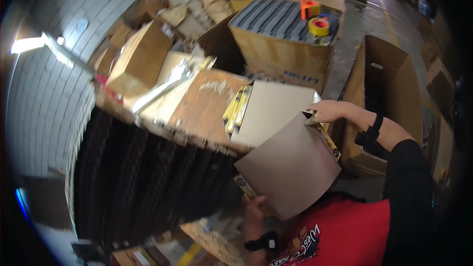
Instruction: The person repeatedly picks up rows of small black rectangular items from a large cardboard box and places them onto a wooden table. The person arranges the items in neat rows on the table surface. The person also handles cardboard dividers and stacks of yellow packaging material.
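Observation:
A bowed grey-brown cardboard panel (290,165) with yellow-and-black printed strips along its two sides is held in front of my red shirt. My right hand (326,111) grips its upper right corner, fingers bent over the edge. Down at the lower left side, my left hand (254,208) is closed on the panel's edge, some fingers hidden behind it. Just beyond lies another plain cardboard panel (278,108) on the worktable (202,106), with several yellow printed strips (237,107) at its left end. My right hand is close to that panel's far right corner.
At the back, a large carton (278,51) holds stacked grey ridged pieces, with an orange-handled tape dispenser (309,8) and yellow tape roll (319,26) on top. A tall open carton (384,83) stands right. Dark ridged material (148,182) fills the left foreground; a carton (140,61) sits behind.

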A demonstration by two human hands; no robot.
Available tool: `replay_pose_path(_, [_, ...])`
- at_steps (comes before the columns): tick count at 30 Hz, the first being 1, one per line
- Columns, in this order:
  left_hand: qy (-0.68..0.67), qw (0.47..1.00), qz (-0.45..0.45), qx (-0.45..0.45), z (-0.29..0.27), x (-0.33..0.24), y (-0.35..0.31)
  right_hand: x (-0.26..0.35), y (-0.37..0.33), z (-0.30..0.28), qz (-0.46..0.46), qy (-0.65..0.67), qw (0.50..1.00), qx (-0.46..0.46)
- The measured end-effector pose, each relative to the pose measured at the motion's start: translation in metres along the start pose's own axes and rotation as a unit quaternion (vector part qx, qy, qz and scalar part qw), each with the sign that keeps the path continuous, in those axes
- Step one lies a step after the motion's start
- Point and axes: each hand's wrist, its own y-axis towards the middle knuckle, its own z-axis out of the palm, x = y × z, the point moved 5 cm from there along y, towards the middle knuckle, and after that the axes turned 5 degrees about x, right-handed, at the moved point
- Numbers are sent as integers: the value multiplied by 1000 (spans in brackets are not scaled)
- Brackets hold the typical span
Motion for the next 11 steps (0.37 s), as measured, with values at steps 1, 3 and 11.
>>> replay_pose_path(1, [-28, 999, -17, 19, -21, 1, -12, 11, 5, 26, -25, 40, 998, 30])
replay_pose_path(3, [27, 997, -67, -17, -85, 15, -28, 52, -6, 62, -9, 203, 976, 83])
replay_pose_path(11, [167, 965, 7, -200, -241, 57, -127, 133, 17, 235, -21, 35, 996, 82])
